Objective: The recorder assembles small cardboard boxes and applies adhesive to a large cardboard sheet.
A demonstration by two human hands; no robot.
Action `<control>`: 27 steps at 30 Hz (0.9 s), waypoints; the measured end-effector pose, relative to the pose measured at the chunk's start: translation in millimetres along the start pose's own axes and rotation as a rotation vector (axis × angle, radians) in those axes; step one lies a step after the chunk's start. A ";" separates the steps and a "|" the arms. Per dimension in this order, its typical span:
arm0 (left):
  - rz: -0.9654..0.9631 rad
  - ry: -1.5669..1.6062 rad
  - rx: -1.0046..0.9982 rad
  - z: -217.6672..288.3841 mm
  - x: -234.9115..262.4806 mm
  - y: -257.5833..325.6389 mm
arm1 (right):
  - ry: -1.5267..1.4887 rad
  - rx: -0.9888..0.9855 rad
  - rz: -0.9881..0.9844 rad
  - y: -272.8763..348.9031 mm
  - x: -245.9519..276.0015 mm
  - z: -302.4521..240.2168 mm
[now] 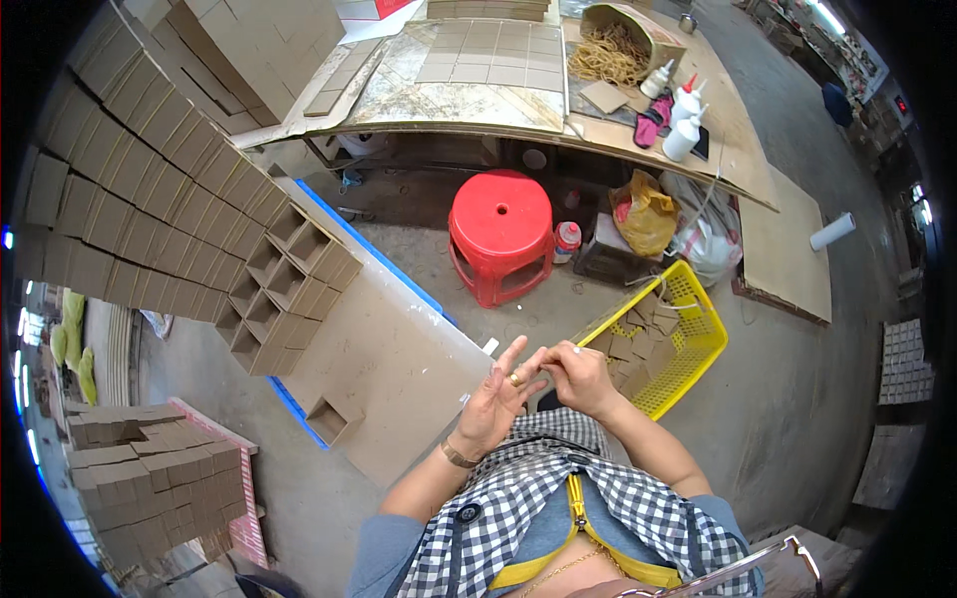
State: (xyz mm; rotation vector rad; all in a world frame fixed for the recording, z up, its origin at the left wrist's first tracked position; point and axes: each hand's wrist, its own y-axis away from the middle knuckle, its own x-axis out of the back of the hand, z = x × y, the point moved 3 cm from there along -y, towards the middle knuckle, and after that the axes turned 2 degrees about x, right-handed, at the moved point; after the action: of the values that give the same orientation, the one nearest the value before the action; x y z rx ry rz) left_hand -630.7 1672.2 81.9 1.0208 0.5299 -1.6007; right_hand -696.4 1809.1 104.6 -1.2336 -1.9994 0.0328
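Already, on the left, rows of finished brown cardboard boxes (150, 199) are stacked high, and one open box (334, 419) sits alone on the sloping board (399, 369). At the middle both hands are raised over the lap: the left hand (493, 399) has its fingers spread, a ring showing, while the right hand (578, 377) pinches at the left fingertips; whether anything is held there I cannot tell. To the right, the yellow basket (698, 339) holds many flat cardboard pieces (638, 344), so plenty seems left.
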 end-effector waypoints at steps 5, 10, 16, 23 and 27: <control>0.144 0.252 -0.123 37.9 3.9 -44.4 | 0.004 0.094 -0.083 -70.1 -12.0 30.1; 0.200 0.534 -0.265 71.7 25.8 -105.8 | -0.013 0.369 -0.231 -141.0 -17.4 87.6; 0.393 0.289 -0.314 82.0 73.1 -240.3 | -0.074 0.312 -0.236 -228.0 10.7 209.8; 0.752 -0.262 -0.105 70.4 109.0 -400.6 | -0.028 -0.470 -0.481 -217.9 42.3 403.2; 0.758 -0.457 -0.147 114.2 99.3 -437.9 | -0.006 -0.719 -0.621 -180.3 18.2 484.5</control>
State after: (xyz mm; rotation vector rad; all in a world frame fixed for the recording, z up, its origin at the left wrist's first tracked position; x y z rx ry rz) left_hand -1083.1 1654.7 -16.6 0.5997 -0.0636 -1.0349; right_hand -1135.5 1898.7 -153.8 -0.9333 -2.4022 -1.0589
